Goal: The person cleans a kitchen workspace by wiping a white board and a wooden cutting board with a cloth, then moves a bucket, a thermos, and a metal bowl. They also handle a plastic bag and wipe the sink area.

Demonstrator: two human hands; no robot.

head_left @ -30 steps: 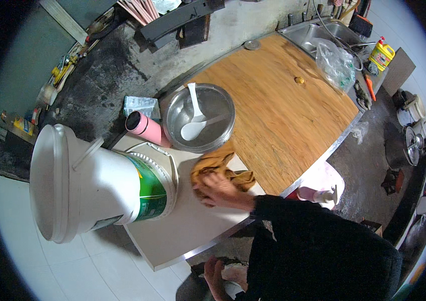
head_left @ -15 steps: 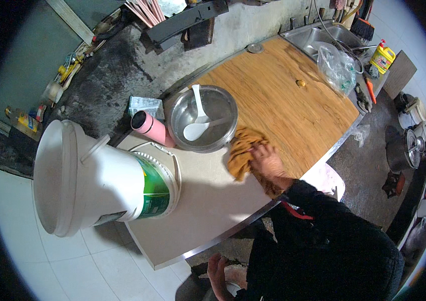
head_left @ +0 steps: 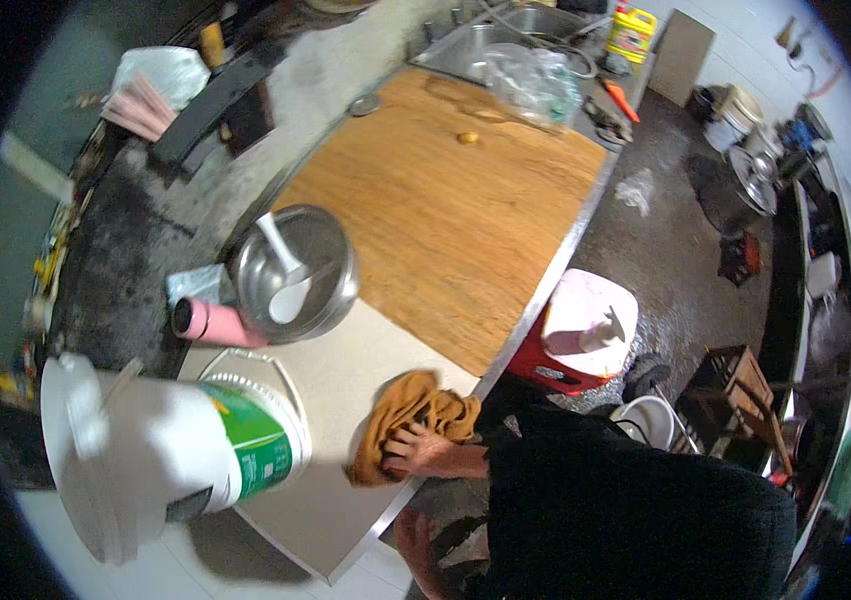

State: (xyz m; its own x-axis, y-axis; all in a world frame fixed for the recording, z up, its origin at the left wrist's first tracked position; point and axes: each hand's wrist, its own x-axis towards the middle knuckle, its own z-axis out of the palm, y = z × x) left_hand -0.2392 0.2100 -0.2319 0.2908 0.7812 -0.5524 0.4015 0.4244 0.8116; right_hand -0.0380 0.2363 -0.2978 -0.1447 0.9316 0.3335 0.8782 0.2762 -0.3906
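Observation:
My right hand (head_left: 413,450) presses down on a crumpled orange-brown cloth (head_left: 415,405) that lies on the pale counter (head_left: 345,370) near its front edge. The dark-sleeved forearm reaches in from the right. My left hand (head_left: 417,540) hangs lower, below the counter's metal edge; whether it holds anything is not visible. A large white bucket with a green label (head_left: 165,460) lies tipped on its side just left of the cloth.
Behind the cloth stand a steel bowl (head_left: 330,265) with a white spoon and a pink bottle (head_left: 210,322). A wooden board (head_left: 455,200) covers the far counter, with a sink (head_left: 465,45) beyond. A red stool with a pink top (head_left: 585,320) stands on the dark floor.
My right hand swept the cloth from beside the bucket rightward toward the wooden board, and has now drawn it back to the counter's near edge. The bucket and bowl stayed put.

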